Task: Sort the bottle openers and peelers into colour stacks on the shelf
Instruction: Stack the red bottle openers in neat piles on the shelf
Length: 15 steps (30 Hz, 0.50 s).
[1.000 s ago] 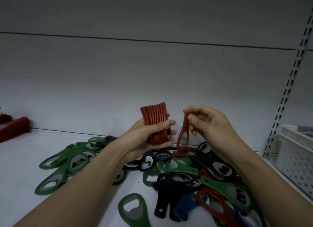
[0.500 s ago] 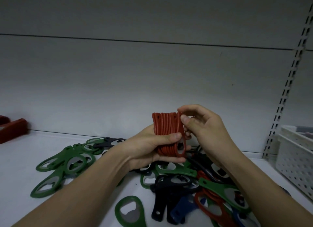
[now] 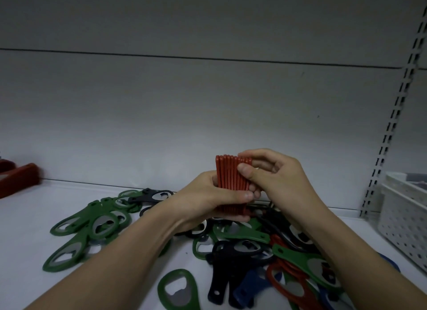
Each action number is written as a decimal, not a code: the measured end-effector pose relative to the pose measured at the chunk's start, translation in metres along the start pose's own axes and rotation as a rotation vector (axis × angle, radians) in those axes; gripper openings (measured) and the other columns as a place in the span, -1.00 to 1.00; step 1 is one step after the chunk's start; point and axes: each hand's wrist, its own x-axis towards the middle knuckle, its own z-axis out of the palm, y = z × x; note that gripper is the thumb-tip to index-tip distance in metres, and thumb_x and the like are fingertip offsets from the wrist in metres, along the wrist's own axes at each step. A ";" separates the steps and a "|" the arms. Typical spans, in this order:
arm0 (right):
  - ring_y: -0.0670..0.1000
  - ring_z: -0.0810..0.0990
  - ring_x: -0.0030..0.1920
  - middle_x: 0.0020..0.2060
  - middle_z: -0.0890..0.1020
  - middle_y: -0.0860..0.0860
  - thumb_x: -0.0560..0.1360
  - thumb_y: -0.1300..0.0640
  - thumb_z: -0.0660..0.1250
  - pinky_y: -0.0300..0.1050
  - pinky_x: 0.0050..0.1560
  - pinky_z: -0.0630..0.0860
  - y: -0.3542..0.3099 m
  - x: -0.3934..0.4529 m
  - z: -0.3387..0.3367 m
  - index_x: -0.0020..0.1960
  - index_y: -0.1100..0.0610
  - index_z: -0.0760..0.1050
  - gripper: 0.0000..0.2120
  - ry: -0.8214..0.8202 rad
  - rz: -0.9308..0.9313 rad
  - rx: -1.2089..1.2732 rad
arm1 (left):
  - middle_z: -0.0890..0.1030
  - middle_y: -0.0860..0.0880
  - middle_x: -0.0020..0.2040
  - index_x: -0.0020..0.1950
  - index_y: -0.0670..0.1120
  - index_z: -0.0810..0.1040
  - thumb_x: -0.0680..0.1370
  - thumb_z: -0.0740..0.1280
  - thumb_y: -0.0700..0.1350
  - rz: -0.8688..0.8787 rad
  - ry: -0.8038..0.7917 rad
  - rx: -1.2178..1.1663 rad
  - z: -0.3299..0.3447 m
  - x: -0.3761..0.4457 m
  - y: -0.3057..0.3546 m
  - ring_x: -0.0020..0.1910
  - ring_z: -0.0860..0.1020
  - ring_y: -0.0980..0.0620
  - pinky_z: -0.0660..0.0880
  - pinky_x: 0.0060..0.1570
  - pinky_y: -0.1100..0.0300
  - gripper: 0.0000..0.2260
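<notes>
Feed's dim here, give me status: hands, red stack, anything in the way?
Both hands grip the red stack, held upright above the shelf. Mixed loose openers lie below. Nothing blocking.

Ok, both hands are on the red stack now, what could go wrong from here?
The red stack is held on edge, off the shelf, between the left hand and right hand; loosening either could let pieces fan out and drop. They would likely land in the mixed pile below, where loose red openers already lie.
</notes>
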 end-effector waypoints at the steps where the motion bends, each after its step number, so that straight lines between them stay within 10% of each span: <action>1: 0.03 0.61 -0.34 -0.09 0.72 -0.01 0.46 0.18 0.45 -0.17 -0.27 0.61 -0.001 -0.001 0.001 0.10 0.06 0.62 -0.78 -0.026 0.000 0.011 | 0.70 -0.09 -0.02 0.11 -0.21 0.60 0.46 0.44 -0.29 0.009 0.014 0.032 -0.001 0.000 0.000 0.04 0.67 -0.06 0.64 0.00 -0.04 -0.77; 15: -0.09 0.68 -0.03 -0.03 0.71 -0.05 0.37 0.20 0.53 -0.27 -0.05 0.59 -0.009 -0.009 0.007 0.15 -0.07 0.62 -0.61 -0.171 -0.037 -0.009 | 0.66 -0.30 0.02 0.12 -0.28 0.59 0.45 0.44 -0.40 0.041 0.027 0.220 0.001 0.000 -0.002 0.05 0.66 -0.25 0.65 -0.02 0.01 -0.75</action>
